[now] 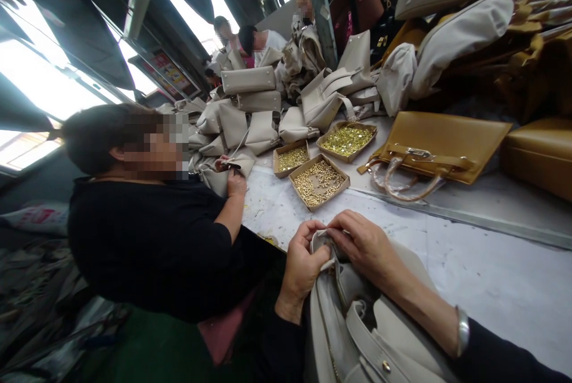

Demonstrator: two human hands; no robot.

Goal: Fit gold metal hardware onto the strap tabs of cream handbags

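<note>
A pale grey handbag (404, 338) with a zip and a strap with a gold stud lies at the table's near edge in front of me. My left hand (302, 267) grips the bag's upper corner, its thumb pressed on the folded edge. My right hand (364, 246) meets it from the other side, fingertips pinched at the same edge. Whether a small part sits between those fingertips is hidden. Past my hands stand a cardboard tray of round gold studs (318, 183), a tray of gold metal pieces (348, 140) and a smaller tray of similar pieces (291, 158).
A co-worker (152, 240) sits at my left, working on a pale bag with a dark tool. Pale handbags (259, 103) are heaped along the table (482, 270). A tan handbag (447, 142) lies at the right, below more piled bags. Other people work farther back.
</note>
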